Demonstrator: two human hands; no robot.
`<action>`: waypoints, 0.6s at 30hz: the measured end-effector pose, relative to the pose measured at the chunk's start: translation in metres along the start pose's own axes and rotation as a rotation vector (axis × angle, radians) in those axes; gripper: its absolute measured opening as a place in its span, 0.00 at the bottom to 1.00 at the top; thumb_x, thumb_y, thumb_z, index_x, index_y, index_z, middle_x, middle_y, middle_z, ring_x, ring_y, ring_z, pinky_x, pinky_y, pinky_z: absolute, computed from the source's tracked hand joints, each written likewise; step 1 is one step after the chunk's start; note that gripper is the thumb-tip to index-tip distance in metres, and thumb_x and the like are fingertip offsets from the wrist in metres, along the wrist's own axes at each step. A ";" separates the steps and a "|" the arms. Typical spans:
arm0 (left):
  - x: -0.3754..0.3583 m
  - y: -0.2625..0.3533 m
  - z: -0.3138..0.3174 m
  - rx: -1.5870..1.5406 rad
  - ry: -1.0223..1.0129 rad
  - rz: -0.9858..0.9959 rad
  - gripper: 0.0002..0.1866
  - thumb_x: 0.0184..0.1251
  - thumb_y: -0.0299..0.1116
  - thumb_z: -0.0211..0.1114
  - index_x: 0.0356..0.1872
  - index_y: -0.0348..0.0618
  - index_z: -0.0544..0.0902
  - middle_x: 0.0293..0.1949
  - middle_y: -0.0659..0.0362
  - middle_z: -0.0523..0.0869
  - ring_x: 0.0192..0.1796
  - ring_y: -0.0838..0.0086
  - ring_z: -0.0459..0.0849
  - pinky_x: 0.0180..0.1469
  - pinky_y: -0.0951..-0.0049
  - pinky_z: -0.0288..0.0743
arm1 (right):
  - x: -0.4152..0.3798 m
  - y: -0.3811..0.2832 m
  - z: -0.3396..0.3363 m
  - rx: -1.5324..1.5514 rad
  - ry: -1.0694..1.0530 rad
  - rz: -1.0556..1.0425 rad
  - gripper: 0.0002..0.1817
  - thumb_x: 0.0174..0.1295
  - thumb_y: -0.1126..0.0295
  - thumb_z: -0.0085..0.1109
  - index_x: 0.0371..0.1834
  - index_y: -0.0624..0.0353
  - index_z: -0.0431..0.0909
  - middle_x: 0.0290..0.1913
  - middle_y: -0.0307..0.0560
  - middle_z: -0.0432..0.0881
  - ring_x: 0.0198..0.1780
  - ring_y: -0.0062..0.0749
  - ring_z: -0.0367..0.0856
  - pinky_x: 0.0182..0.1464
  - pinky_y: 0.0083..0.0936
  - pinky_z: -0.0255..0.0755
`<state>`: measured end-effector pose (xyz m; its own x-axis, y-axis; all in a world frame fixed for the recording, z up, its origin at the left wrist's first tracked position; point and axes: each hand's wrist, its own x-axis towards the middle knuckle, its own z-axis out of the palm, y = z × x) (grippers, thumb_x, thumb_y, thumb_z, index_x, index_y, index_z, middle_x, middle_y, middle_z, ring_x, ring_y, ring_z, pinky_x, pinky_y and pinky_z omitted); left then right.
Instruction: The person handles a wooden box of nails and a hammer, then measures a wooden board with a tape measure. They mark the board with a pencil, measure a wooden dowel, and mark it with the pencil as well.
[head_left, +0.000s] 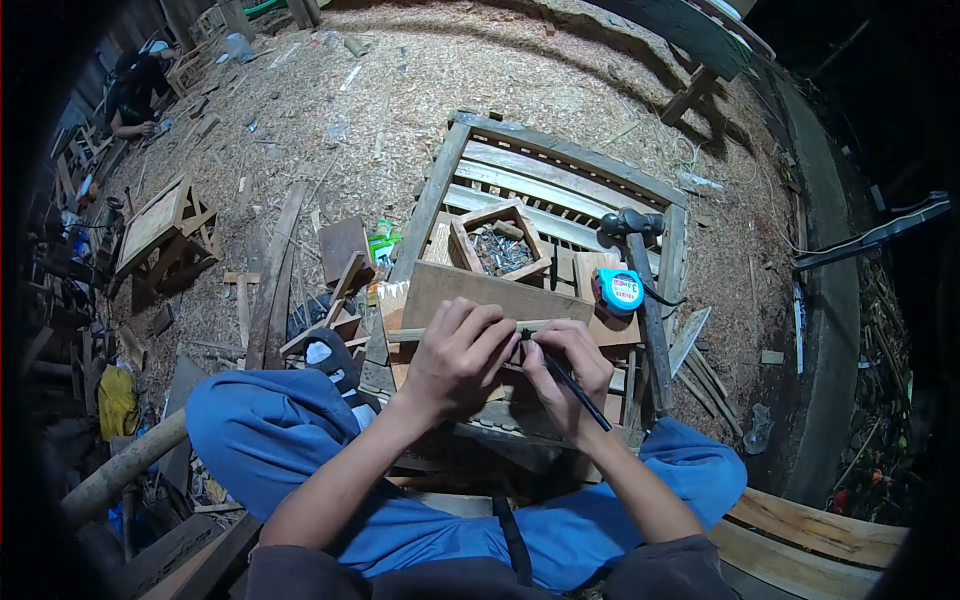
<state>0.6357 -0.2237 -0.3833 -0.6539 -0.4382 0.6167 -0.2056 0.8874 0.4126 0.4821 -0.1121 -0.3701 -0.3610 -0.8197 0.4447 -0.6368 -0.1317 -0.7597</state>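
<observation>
My left hand (462,352) has its fingers closed on a thin wooden strip (404,336), which lies across a brown board (480,297). Close beside it, my right hand (574,376) grips a slim black pen (583,399), its tip end near the strip and its back end pointing down toward my wrist. The fingertips of both hands almost meet, and they hide part of the strip. Just beyond the board is a wooden box (500,248) of nails and small metal pieces. A blue tape measure (619,290) and a hammer (645,310) lie to the right.
A slatted wooden frame (572,142) supports these things before my crossed legs. Wood shavings (460,60) cover the ground. Offcuts and a small wooden stool (160,235) are at left, where another person (140,95) crouches. A bench (690,45) stands at far right.
</observation>
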 end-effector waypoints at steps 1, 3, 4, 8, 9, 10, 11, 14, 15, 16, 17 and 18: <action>0.000 0.001 0.000 -0.006 -0.002 -0.008 0.12 0.65 0.30 0.74 0.46 0.37 0.87 0.45 0.54 0.85 0.45 0.59 0.82 0.48 0.59 0.76 | 0.001 -0.001 0.000 0.005 -0.003 0.014 0.07 0.61 0.78 0.72 0.40 0.67 0.85 0.38 0.56 0.86 0.43 0.49 0.87 0.47 0.38 0.82; 0.000 0.001 0.000 -0.010 -0.002 -0.010 0.11 0.65 0.30 0.74 0.46 0.38 0.87 0.45 0.54 0.85 0.45 0.59 0.82 0.47 0.59 0.76 | 0.002 -0.002 -0.001 0.009 -0.003 0.029 0.07 0.61 0.78 0.72 0.40 0.67 0.85 0.38 0.56 0.86 0.42 0.49 0.87 0.46 0.38 0.82; 0.001 0.001 0.000 -0.009 0.000 -0.013 0.11 0.65 0.30 0.74 0.45 0.38 0.87 0.45 0.54 0.85 0.45 0.59 0.82 0.47 0.59 0.76 | 0.003 -0.003 -0.002 0.008 -0.007 0.028 0.07 0.61 0.78 0.72 0.40 0.67 0.85 0.38 0.56 0.86 0.42 0.48 0.87 0.46 0.38 0.82; 0.001 0.000 0.001 -0.009 0.011 -0.002 0.11 0.65 0.30 0.75 0.45 0.38 0.87 0.45 0.54 0.85 0.45 0.59 0.82 0.47 0.59 0.76 | 0.003 -0.001 -0.001 0.009 -0.007 0.041 0.07 0.62 0.77 0.72 0.40 0.67 0.85 0.38 0.56 0.86 0.42 0.48 0.87 0.46 0.38 0.82; 0.001 0.000 0.000 -0.008 0.010 -0.009 0.11 0.65 0.30 0.75 0.45 0.38 0.87 0.44 0.55 0.85 0.45 0.59 0.82 0.47 0.59 0.76 | 0.004 -0.002 -0.001 0.008 -0.011 0.041 0.07 0.62 0.77 0.72 0.40 0.67 0.85 0.38 0.56 0.86 0.42 0.48 0.87 0.46 0.38 0.82; 0.001 0.001 0.000 -0.009 0.010 -0.016 0.11 0.65 0.30 0.75 0.45 0.38 0.87 0.44 0.55 0.85 0.45 0.59 0.82 0.47 0.59 0.76 | 0.006 -0.004 -0.001 0.010 -0.015 0.050 0.07 0.62 0.77 0.72 0.40 0.67 0.85 0.37 0.55 0.86 0.41 0.48 0.87 0.46 0.37 0.82; 0.001 0.001 0.000 -0.011 0.011 -0.018 0.11 0.65 0.30 0.75 0.45 0.38 0.87 0.44 0.55 0.85 0.45 0.59 0.82 0.47 0.59 0.76 | 0.007 -0.005 -0.002 0.012 -0.018 0.059 0.06 0.62 0.77 0.72 0.40 0.67 0.85 0.37 0.55 0.86 0.41 0.48 0.87 0.45 0.37 0.81; 0.001 0.000 0.000 -0.011 0.001 -0.021 0.11 0.65 0.30 0.75 0.45 0.38 0.87 0.44 0.55 0.85 0.45 0.60 0.82 0.47 0.59 0.76 | 0.008 -0.007 -0.004 0.016 -0.034 0.089 0.06 0.62 0.77 0.71 0.40 0.67 0.85 0.37 0.55 0.85 0.40 0.47 0.87 0.45 0.37 0.81; 0.000 -0.001 0.001 -0.009 -0.005 -0.014 0.10 0.65 0.30 0.75 0.45 0.38 0.87 0.45 0.55 0.85 0.45 0.60 0.82 0.47 0.59 0.76 | 0.007 -0.005 -0.003 0.019 -0.037 0.089 0.06 0.62 0.77 0.71 0.40 0.67 0.85 0.37 0.55 0.85 0.40 0.47 0.87 0.45 0.37 0.81; -0.001 -0.002 0.002 -0.007 -0.010 -0.009 0.10 0.65 0.30 0.75 0.44 0.38 0.87 0.45 0.55 0.85 0.45 0.60 0.82 0.47 0.59 0.76 | 0.006 -0.002 -0.003 -0.002 -0.042 0.061 0.06 0.63 0.77 0.71 0.40 0.67 0.84 0.38 0.53 0.86 0.39 0.41 0.87 0.44 0.33 0.82; -0.001 -0.002 0.001 -0.006 -0.008 -0.012 0.10 0.65 0.30 0.75 0.44 0.38 0.87 0.45 0.55 0.85 0.45 0.60 0.82 0.47 0.59 0.76 | 0.006 0.000 -0.003 -0.025 -0.048 0.034 0.06 0.65 0.77 0.70 0.41 0.67 0.84 0.40 0.51 0.86 0.38 0.34 0.87 0.44 0.29 0.82; 0.000 -0.002 0.001 -0.008 -0.006 -0.011 0.10 0.65 0.30 0.75 0.45 0.39 0.87 0.45 0.55 0.85 0.45 0.60 0.82 0.47 0.59 0.76 | 0.006 0.000 -0.003 -0.026 -0.052 0.034 0.06 0.65 0.77 0.70 0.41 0.67 0.84 0.40 0.51 0.86 0.38 0.34 0.87 0.44 0.29 0.82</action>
<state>0.6356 -0.2250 -0.3851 -0.6558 -0.4474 0.6081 -0.2070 0.8812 0.4250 0.4776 -0.1156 -0.3659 -0.3472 -0.8512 0.3936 -0.6425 -0.0898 -0.7610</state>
